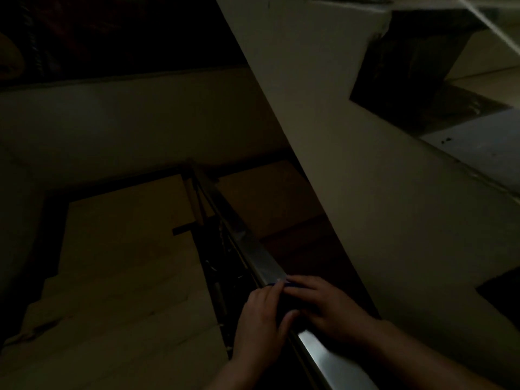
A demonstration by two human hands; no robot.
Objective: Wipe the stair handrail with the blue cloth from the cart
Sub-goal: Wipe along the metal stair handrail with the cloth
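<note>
A shiny metal handrail [254,249] runs down a dark stairwell from lower right toward the centre. Both of my hands lie on it, side by side. My left hand [260,319] wraps the rail's left side, fingers curled over a dark cloth. My right hand [323,304] presses flat on top from the right. Only a thin blue edge of the cloth [274,284] shows under my fingertips; the rest is hidden beneath my hands.
A pale slanted wall [365,178] of the upper flight rises close on the right. Tan steps and a landing [126,249] drop away on the left. Dark balusters [222,257] stand under the rail. The light is very dim.
</note>
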